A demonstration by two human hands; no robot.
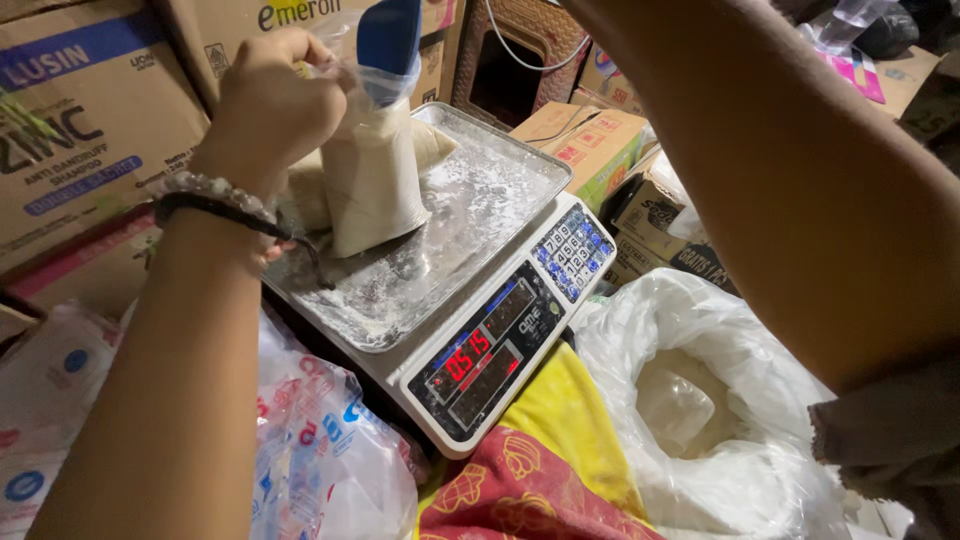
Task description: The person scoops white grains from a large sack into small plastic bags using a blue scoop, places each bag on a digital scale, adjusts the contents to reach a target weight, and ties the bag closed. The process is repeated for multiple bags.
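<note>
Cardboard cartons (80, 120) crowd the back of a cramped storage corner, and in front of them sits a white digital scale (520, 330) with a flour-dusted metal tray (480, 200) on top and a lit red display facing the camera. On that tray stands a small clear plastic bag (372, 180) filled with pale powder, upright and leaning slightly, near the tray's far left part. The left hand (272, 105) grips the bag's bunched top, fingers curled tight around the plastic, a beaded bracelet and a dark band on the wrist. A blue scoop (390, 40) pokes down into the bag's open mouth from above; the right arm crosses the upper right of the view, but its hand is hidden, so its fingers cannot be judged. Another pale filled bag lies behind the first one on the tray. To the right of the scale, a large white sack (700, 400) lies open with more pale powder inside. Below the scale lies a yellow and red patterned cloth (540, 470), and printed plastic packets (320, 450) sit at the lower left.
</note>
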